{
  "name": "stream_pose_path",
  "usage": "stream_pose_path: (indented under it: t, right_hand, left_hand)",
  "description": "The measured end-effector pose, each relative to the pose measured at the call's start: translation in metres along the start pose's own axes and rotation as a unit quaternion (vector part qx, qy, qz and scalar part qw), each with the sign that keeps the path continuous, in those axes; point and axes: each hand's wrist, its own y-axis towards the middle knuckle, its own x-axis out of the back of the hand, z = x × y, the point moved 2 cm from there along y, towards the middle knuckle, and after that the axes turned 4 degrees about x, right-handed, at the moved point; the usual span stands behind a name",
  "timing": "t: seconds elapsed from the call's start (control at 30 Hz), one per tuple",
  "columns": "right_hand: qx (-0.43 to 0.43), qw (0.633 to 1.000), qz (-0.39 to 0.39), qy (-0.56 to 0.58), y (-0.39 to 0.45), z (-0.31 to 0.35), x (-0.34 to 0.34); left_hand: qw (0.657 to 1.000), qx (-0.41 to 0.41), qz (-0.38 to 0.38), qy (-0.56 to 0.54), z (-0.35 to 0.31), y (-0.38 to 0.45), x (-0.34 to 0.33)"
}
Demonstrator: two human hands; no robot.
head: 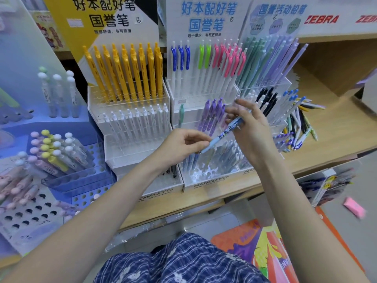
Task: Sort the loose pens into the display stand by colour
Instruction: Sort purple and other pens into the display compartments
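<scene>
A wooden shelf (336, 127) carries three clear display stands side by side. The middle display stand (204, 178) holds rows of pens grouped by colour: blue, green and pink at the far row, purple in the middle, pale blue nearest. To its left stand yellow pens (126, 72) above white ones. On the shelf at the right lies a heap of loose pens (295, 127), well apart from the left hand. Both hands hover just in front of the middle stand. The left hand (181, 146) pinches the near end of a light blue patterned pen (226, 131); the right hand (251, 127) grips its far end with curled fingers, the pen running slantwise between them.
</scene>
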Motion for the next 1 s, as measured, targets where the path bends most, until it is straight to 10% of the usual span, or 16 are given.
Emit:
stream_pose_path:
  t: [0.17, 0.43, 1.0]
  right_hand:
    - [-0.003, 0.916, 0.051, -0.397, -0.008, 0.001, 0.005]
    - [0.116, 0.844, 0.026, -0.524, -0.028, -0.004, 0.004]
    - [0.069, 0.773, 0.064, -0.628, -0.039, -0.111, 0.001]
  left_hand:
    - [0.998, -0.007, -0.035, 0.053, 0.011, 0.000, 0.014]
    - [0.889, -0.028, -0.067, 0.452, 0.047, -0.004, 0.040]
    - [0.887, -0.056, -0.093, 0.449, 0.061, -0.011, 0.036]
